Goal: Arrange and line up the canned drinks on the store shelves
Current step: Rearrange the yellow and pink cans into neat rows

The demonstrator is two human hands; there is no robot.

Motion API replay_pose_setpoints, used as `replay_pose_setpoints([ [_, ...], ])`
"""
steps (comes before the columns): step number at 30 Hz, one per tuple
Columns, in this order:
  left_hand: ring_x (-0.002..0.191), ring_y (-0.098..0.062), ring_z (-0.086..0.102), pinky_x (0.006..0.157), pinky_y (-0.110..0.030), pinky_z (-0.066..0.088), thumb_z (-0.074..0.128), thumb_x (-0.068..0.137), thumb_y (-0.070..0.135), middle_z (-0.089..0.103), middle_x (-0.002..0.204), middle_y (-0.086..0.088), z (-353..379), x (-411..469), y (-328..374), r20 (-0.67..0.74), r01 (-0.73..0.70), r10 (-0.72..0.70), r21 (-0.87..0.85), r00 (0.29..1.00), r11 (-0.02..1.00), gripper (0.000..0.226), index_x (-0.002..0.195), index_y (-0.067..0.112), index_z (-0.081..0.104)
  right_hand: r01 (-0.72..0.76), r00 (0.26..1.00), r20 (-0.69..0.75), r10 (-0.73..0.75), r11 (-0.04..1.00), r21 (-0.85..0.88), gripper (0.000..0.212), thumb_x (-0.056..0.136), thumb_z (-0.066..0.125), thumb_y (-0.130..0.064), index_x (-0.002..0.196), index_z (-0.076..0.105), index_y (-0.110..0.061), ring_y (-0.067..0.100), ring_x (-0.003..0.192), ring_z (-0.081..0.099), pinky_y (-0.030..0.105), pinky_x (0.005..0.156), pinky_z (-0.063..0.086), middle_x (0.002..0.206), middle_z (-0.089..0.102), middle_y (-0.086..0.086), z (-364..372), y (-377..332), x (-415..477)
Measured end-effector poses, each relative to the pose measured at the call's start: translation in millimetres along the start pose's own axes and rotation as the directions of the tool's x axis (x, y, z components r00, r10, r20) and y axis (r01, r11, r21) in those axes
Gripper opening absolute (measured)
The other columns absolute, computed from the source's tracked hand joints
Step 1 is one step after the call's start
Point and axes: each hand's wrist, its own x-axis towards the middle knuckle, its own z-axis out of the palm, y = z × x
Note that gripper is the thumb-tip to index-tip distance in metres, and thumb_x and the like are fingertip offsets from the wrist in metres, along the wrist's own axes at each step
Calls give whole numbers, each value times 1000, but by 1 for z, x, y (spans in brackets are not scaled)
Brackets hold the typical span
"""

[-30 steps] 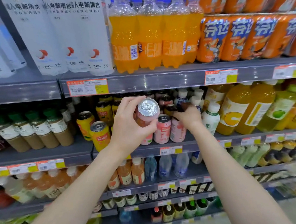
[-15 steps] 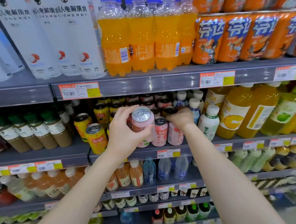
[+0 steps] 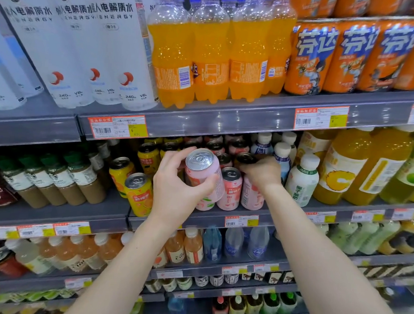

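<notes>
My left hand (image 3: 174, 191) grips a pink can (image 3: 203, 173), tilted, at the front of the second shelf (image 3: 197, 218). Beside it stand more pink cans (image 3: 230, 190), with further rows behind them. My right hand (image 3: 261, 171) reaches into those rows and curls over the top of a pink can (image 3: 251, 196) at the front right. Yellow orange-drink cans (image 3: 138, 191) stand in a row just left of my left hand.
White yoghurt bottles (image 3: 301, 179) and large juice bottles (image 3: 345, 170) stand right of the cans. Brown coffee bottles (image 3: 66, 182) fill the left section. Orange soda bottles (image 3: 207, 52) and white energy-water bottles (image 3: 91, 47) sit on the shelf above, whose edge (image 3: 227, 119) overhangs the cans.
My left hand has lowered the pink can and brought it closer to the shelf's front row. My right hand has stayed on the cans at the right.
</notes>
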Motion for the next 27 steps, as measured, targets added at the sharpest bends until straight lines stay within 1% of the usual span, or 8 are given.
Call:
replay_pose_setpoints([
  [4,112,-5,60,91,-11,45,90,72,25,60,115,10,1,-1,-1,10,5,-5,-9,1000,1000,58,125,27,67,-43,998,48,48,994,-104,31,78,79,-41,72,54,-23,5,53,53,18,36,33,64,58,-5,-6,-8,1],
  [6,112,-2,59,90,-9,44,89,72,25,60,115,10,0,-1,-1,11,9,-8,-7,1000,1000,57,124,30,66,-72,996,46,77,994,-87,32,77,80,-41,74,55,-23,6,51,54,17,35,34,64,59,-4,-6,-9,1],
  [11,112,-3,60,91,-12,45,89,72,28,60,115,11,-2,0,-3,27,23,-22,-10,999,1000,57,125,29,67,-11,999,-37,10,1000,-8,32,64,81,-45,75,67,-19,19,72,69,29,60,52,76,72,2,1,0,0],
  [14,112,-3,60,91,-11,45,89,72,29,60,115,11,-3,1,-4,34,25,-25,-6,999,1000,57,125,28,68,64,995,-83,-61,998,24,33,64,79,-45,83,71,-21,22,80,70,35,70,56,83,75,2,2,-1,-3],
  [19,112,-5,61,92,-14,48,90,72,28,60,115,13,-4,2,-5,30,36,-35,-18,999,999,57,124,29,68,188,962,-218,-166,978,85,45,70,79,-40,107,68,-16,21,90,69,30,74,53,97,75,2,-1,-1,-7],
  [22,111,-6,62,92,-16,49,90,72,29,60,115,13,-6,2,-5,27,33,-33,-13,999,999,57,125,28,68,272,933,-270,-237,957,99,45,71,78,-41,107,68,-17,19,88,66,25,73,46,97,73,2,-6,-3,-16],
  [25,110,-5,61,91,-16,49,89,72,28,61,115,11,-9,2,-6,18,33,-32,-12,999,999,58,126,26,68,357,891,-325,-316,931,75,52,66,73,-54,106,67,-22,18,91,66,29,77,52,99,71,-1,-12,-8,-25],
  [27,110,-5,61,92,-16,49,89,73,28,60,116,10,-10,1,-6,5,35,-35,-11,999,999,59,127,25,66,411,858,-356,-371,911,41,48,70,76,-52,107,66,-24,17,92,65,31,78,53,99,68,-5,-16,-12,-29],
])
